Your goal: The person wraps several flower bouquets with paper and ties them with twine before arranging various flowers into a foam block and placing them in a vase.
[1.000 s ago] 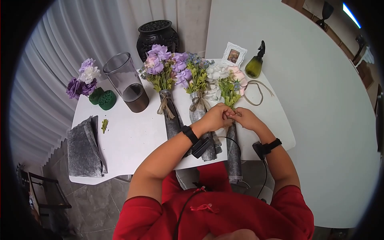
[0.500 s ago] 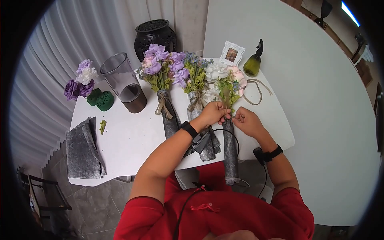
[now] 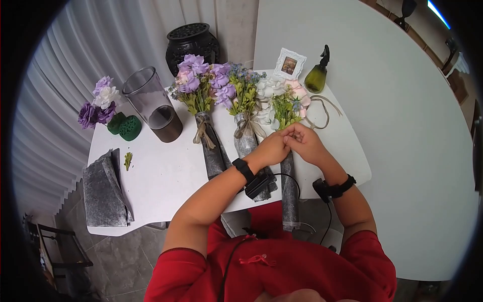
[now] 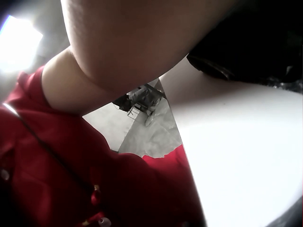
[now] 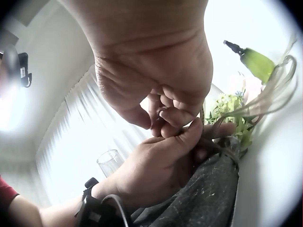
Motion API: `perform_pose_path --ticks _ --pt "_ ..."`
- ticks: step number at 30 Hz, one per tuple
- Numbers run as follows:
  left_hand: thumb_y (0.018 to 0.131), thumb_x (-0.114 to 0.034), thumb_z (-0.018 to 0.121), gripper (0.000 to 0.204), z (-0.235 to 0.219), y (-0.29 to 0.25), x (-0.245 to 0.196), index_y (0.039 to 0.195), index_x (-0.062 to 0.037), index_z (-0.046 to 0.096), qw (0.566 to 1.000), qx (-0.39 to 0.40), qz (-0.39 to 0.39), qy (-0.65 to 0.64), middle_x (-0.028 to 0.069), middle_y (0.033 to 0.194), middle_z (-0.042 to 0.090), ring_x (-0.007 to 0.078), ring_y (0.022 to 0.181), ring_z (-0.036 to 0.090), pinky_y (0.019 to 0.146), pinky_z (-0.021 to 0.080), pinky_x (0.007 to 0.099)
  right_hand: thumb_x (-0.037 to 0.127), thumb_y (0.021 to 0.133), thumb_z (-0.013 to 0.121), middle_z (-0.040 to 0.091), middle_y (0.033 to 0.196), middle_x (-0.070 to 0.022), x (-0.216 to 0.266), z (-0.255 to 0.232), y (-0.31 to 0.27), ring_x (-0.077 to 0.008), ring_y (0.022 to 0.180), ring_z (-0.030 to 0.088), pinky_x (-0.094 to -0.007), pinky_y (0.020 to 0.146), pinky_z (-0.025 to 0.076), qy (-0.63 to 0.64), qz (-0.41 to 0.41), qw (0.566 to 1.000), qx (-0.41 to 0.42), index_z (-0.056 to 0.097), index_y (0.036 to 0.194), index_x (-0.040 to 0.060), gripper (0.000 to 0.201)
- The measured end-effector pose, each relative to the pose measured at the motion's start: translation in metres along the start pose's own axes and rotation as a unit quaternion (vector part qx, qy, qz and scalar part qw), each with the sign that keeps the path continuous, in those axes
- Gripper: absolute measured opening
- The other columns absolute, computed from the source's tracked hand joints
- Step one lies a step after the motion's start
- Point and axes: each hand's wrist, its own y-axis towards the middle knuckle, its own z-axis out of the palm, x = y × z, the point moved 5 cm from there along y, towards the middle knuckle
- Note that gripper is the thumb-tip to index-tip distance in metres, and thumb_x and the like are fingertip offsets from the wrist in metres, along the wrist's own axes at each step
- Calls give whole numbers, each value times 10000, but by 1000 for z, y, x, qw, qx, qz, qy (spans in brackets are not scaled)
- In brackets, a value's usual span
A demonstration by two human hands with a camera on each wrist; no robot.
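Two hands meet at the neck of the third bouquet point(image 3: 288, 166), right of centre in the head view. That bouquet lies on the white table point(image 3: 161, 176) with its grey wrap hanging past the near edge and its green, white and pink blooms pointing to the upper part of the frame. The left hand point(image 3: 273, 148) is curled round the top of the wrap, gripping it; the right wrist view shows its fingers point(image 5: 182, 139) folded over the dark speckled wrap. The right hand point(image 3: 304, 142) sits touching the left, fingers bent and pinching a thin tan cord point(image 5: 262, 97) at the neck of the bouquet. The cord's loose length loops away toward the right of that view, under the olive spray bottle point(image 5: 258, 61). The left wrist view shows only forearm, red shirt and table edge.

Two finished bouquets point(image 3: 211, 100) with purple blooms and tied tan bows lie just left of the held one, side by side. At upper left stand a clear vase point(image 3: 153, 103), green foam holders point(image 3: 126, 126) and loose purple and white flowers point(image 3: 98, 103). A stack of grey wrap sheets point(image 3: 103, 189) lies at the table's lower left. A small white picture frame point(image 3: 289, 64) stands near the far edge, a black urn point(image 3: 192, 43) behind the table.
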Motion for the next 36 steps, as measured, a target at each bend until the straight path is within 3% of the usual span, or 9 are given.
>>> perform_pose_path --ticks 3,10,13,16,20,22,26,33,36 --pt "924 -158 523 206 5 5 15 974 18 617 988 -8 56 142 194 1030 631 361 944 609 825 477 382 82 931 573 617 958 -42 7 -16 -2 -89 768 586 -233 693 487 48 16 994 -98 567 1116 -13 208" --pt "983 -289 497 363 -3 6 15 986 52 621 994 44 -96 4 184 875 641 271 806 611 759 469 362 223 957 537 666 854 -144 -10 -23 -24 -225 719 643 -326 681 501 -260 29 958 -118 598 1099 4 268" --pt "982 -314 507 385 -3 6 20 965 52 627 993 41 -111 -28 143 796 639 208 743 587 730 467 347 138 943 551 672 876 -105 -17 -23 -24 -149 678 595 -277 634 489 -320 -30 937 -134 602 1092 6 206" --pt "982 -317 509 377 -2 6 30 960 37 639 989 45 -134 -36 91 761 632 157 712 563 700 464 319 138 908 606 669 855 -104 -12 -22 -25 -152 653 582 -282 614 478 -337 27 929 -150 633 1016 -1 178" --pt "979 -285 518 328 -12 2 19 974 10 662 975 70 -197 -74 10 728 619 92 674 543 630 448 254 149 876 656 657 808 -87 0 -25 -23 -141 618 557 -281 586 461 -382 -1 914 -135 650 953 -5 172" --pt "960 -245 553 278 -8 3 29 962 8 670 973 70 -201 -93 1 735 630 82 666 542 614 444 239 156 852 663 648 761 -115 7 -29 -27 -192 620 590 -317 592 470 -327 0 924 -199 666 886 18 142" --pt "868 -111 676 134 -11 1 19 924 10 688 965 38 -185 -180 13 804 679 72 673 567 611 457 214 150 847 670 647 739 -106 -9 -31 -36 -146 609 581 -281 583 459 -291 82 935 -186 665 892 16 141" --pt "772 -73 742 110 -15 -4 18 861 -22 706 968 13 -176 -177 49 850 699 99 715 609 661 485 235 191 858 666 655 741 -61 -37 -28 -41 -124 654 585 -267 623 472 -165 184 969 -22 669 900 18 178" --pt "712 -98 758 125 -20 -3 6 824 -61 715 994 8 -107 -24 48 800 681 138 713 621 668 494 267 197 865 661 661 788 -48 -22 -32 -32 -123 704 587 -272 651 477 -212 167 963 -10 669 941 11 202"
